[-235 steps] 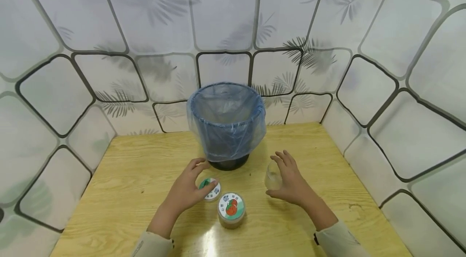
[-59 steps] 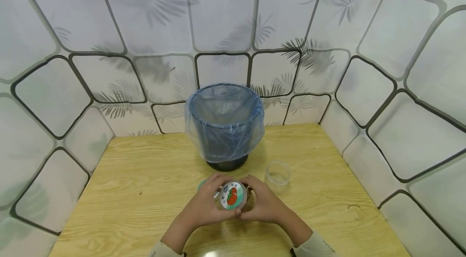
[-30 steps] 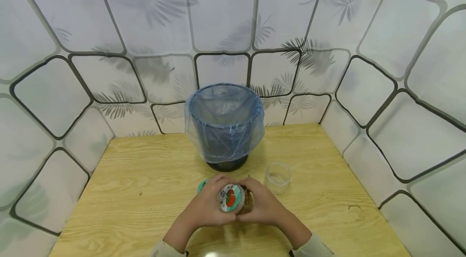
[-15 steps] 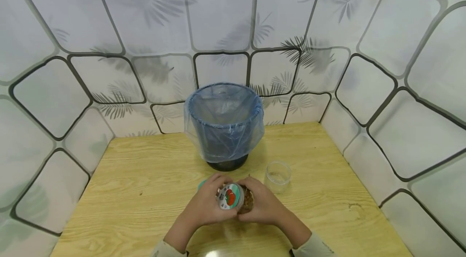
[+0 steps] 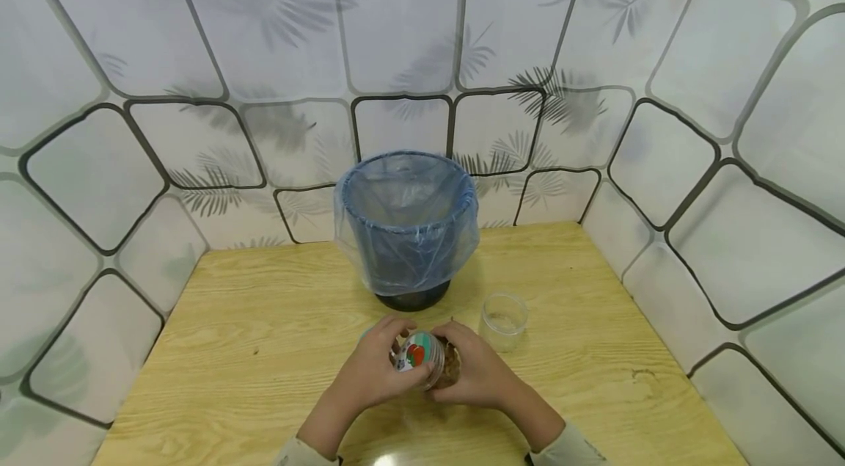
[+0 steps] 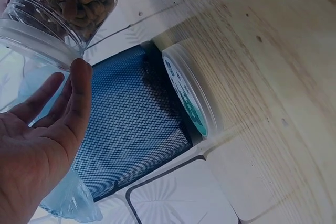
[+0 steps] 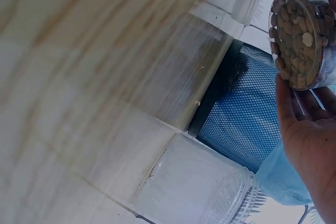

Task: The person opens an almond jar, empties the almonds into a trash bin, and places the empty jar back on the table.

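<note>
A clear plastic jar (image 5: 451,365) of brown nut-like pieces is held tilted over the table, its base toward the right. My right hand (image 5: 482,370) grips the jar body from the right. My left hand (image 5: 372,370) grips the jar's lid (image 5: 414,354), which has a tomato label, with fingers and thumb at its rim. In the left wrist view, clear ridges show between the lid (image 6: 37,43) and the nut-like pieces (image 6: 79,1). Whether the lid is loose cannot be told. Fingertips of the right hand (image 7: 310,140) lie against the jar (image 7: 299,40).
Behind the hands stands a mesh bin (image 5: 409,260) lined with a blue bag. An open clear jar (image 5: 504,323) stands right of the hands. Another lid (image 6: 186,93) lies on the table, mostly hidden by the left hand in the head view. Patterned walls (image 5: 409,26) enclose the table (image 5: 264,319).
Earlier the right hand was at the clear jar and the labelled jar stood on the table. Both hands then took hold of it and tilted it. Lately the left fingers and lid have turned.
</note>
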Tool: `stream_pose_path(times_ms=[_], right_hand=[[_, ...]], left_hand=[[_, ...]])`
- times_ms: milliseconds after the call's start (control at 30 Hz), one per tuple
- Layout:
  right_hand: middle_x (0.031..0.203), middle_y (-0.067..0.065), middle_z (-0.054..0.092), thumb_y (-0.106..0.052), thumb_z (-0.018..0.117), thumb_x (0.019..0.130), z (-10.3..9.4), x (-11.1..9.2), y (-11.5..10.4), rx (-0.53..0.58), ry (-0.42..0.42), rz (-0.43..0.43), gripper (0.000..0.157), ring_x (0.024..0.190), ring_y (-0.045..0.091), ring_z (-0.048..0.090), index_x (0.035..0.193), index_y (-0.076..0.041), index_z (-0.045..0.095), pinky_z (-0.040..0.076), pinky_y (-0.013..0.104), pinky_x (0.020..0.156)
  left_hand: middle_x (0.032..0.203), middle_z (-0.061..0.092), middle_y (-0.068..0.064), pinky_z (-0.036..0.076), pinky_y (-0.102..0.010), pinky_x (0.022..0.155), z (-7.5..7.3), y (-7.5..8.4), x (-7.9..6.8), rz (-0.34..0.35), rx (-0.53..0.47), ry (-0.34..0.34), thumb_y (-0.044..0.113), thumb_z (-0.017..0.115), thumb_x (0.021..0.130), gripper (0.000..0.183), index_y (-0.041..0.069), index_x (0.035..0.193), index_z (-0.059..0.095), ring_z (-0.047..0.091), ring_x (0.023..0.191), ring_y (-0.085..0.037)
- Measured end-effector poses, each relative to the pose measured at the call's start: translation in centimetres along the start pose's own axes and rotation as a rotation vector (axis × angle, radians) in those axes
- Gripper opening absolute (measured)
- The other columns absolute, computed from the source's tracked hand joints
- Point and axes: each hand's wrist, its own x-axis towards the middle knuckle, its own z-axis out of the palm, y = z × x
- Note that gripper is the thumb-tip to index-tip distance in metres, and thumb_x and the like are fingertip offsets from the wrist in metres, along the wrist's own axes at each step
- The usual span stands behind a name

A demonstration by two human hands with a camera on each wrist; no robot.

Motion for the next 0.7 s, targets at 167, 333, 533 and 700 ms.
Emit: stream_pose_path(times_ms=[167, 333, 533, 700], right_hand=[[0.124, -0.020, 0.061, -0.041, 0.100, 0.070, 0.0, -0.1, -0.1, -0.016, 0.013, 0.000, 0.077, 0.112, 0.002, 0.062, 0.135, -0.028, 0.060, 0.059, 0.035, 0.101], [0.126, -0.018, 0.061, -0.037, 0.102, 0.069, -0.2, -0.3, -0.3, -0.016, 0.021, 0.003, 0.080, 0.114, 0.004, 0.062, 0.137, -0.027, 0.060, 0.059, 0.037, 0.101], [0.127, -0.015, 0.062, -0.038, 0.102, 0.070, -0.4, -0.4, -0.3, -0.005, 0.021, -0.008, 0.082, 0.112, 0.006, 0.063, 0.139, -0.027, 0.060, 0.060, 0.036, 0.097], [0.127, -0.011, 0.064, -0.040, 0.101, 0.070, -0.5, -0.4, -0.1, 0.021, 0.011, -0.001, 0.083, 0.112, 0.005, 0.063, 0.140, -0.022, 0.061, 0.060, 0.034, 0.097]], left_hand=[[0.121, 0.066, 0.007, 0.058, -0.026, 0.073, 0.0, -0.2, 0.1, 0.013, 0.007, 0.012, 0.046, 0.084, 0.088, 0.052, 0.018, 0.129, 0.069, 0.063, 0.092, -0.009], [0.122, 0.066, 0.004, 0.060, -0.029, 0.075, -0.3, -0.5, 0.1, 0.007, 0.006, 0.019, 0.044, 0.085, 0.088, 0.052, 0.017, 0.130, 0.069, 0.064, 0.096, -0.011], [0.121, 0.065, 0.005, 0.058, -0.025, 0.075, -0.7, -1.0, 0.0, -0.028, 0.022, 0.008, 0.045, 0.085, 0.087, 0.055, 0.017, 0.132, 0.069, 0.063, 0.093, -0.009], [0.120, 0.065, 0.002, 0.058, -0.024, 0.074, -0.9, -1.1, 0.0, -0.054, 0.036, 0.032, 0.043, 0.087, 0.085, 0.058, 0.014, 0.131, 0.069, 0.063, 0.093, -0.010]])
